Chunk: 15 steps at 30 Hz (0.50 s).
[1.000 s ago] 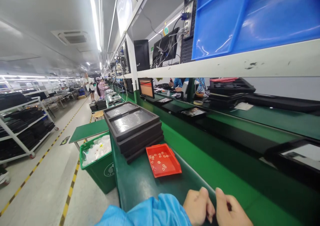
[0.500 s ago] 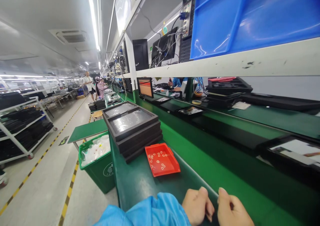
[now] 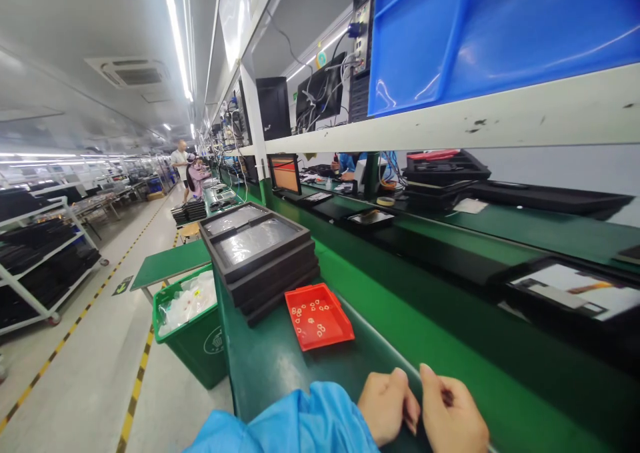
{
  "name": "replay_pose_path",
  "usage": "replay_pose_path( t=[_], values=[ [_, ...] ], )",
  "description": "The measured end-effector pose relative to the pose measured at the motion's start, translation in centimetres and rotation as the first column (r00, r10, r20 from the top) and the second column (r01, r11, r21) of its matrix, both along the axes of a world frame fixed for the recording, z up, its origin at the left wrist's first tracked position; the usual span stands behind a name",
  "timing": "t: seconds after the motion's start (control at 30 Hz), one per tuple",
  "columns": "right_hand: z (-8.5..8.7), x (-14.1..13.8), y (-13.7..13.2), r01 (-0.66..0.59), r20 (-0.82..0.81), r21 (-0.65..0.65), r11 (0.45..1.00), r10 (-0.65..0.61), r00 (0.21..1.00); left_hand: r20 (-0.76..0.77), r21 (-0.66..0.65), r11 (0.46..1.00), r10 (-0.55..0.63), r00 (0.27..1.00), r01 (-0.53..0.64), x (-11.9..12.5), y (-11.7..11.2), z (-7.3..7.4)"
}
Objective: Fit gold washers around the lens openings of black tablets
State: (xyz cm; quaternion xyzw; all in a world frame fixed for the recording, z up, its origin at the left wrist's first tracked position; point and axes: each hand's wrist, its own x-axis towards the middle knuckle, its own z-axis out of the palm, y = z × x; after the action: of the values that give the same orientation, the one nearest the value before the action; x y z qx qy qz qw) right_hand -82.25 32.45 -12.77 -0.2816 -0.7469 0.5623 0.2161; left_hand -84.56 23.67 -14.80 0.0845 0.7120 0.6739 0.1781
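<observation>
Near the bottom edge of the head view, my left hand [image 3: 387, 407] extends from a blue sleeve [image 3: 300, 423], its fingers curled in. My right hand [image 3: 451, 414] is close beside it on the right, thumb and fingers bent together, with a small gap between the hands. Both are at the front edge strip of the green workbench [image 3: 270, 366]. Whatever their fingers hold, if anything, is hidden. Beyond my left hand lies a shallow red tray [image 3: 333, 326] with several small pale rings [image 3: 311, 320]. Behind it stands a stack of black foam trays [image 3: 273, 273] with plastic-wrapped flat pieces on top.
A green bin [image 3: 193, 346] of clear plastic bags stands left of the bench. Black trays with flat panels [image 3: 575, 293] lie along the green line on the right. A blue plastic bin [image 3: 500, 39] rests on the shelf overhead. People [image 3: 197, 176] are far down the aisle.
The whole scene has shifted slightly left in view, as the camera turned a little. Both hands keep their curled pose and stay side by side.
</observation>
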Motion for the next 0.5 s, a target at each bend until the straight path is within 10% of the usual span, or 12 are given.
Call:
replay_pose_path(
  t=[0.5],
  values=[
    [-0.6,1.2,-1.3,-0.059,-0.086,0.150,0.987,0.073,0.994,-0.006,0.003,1.000,-0.009,1.000,0.009,0.1,-0.1,-0.2]
  ],
)
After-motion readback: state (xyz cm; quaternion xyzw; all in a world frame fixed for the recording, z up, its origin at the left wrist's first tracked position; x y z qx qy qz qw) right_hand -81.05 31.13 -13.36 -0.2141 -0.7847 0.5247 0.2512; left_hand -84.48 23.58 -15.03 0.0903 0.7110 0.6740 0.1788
